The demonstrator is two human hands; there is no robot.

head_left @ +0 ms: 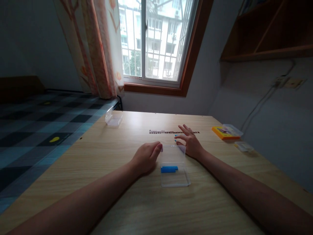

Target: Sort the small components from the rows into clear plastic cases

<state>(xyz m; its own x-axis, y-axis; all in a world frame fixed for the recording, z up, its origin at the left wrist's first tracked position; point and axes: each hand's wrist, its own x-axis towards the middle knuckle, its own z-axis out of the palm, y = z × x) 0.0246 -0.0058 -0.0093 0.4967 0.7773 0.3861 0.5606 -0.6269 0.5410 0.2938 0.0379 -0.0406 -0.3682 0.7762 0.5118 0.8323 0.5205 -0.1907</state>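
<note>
My left hand (148, 156) rests on the table with its fingers curled and its thumb against the index finger. Its fingertips are right beside the upper left corner of the raised lid of a clear plastic box (174, 186); whether they grip anything is hidden. Several blue strips (168, 169) lie side by side in this open box. Past the lid, my right hand (190, 142) has its thumb and index finger drawn together at a small blue piece (175, 140), the other fingers stretched out. Just beyond runs a row of small dark pieces (158, 132), partly hidden by this hand.
Another open clear box (114, 122) stands at the table's far left corner. On the right lie an orange and yellow box (226, 133) and a small clear case (244, 146). A bed with a checked cover (56, 114) borders the left side; a window (161, 42) is ahead.
</note>
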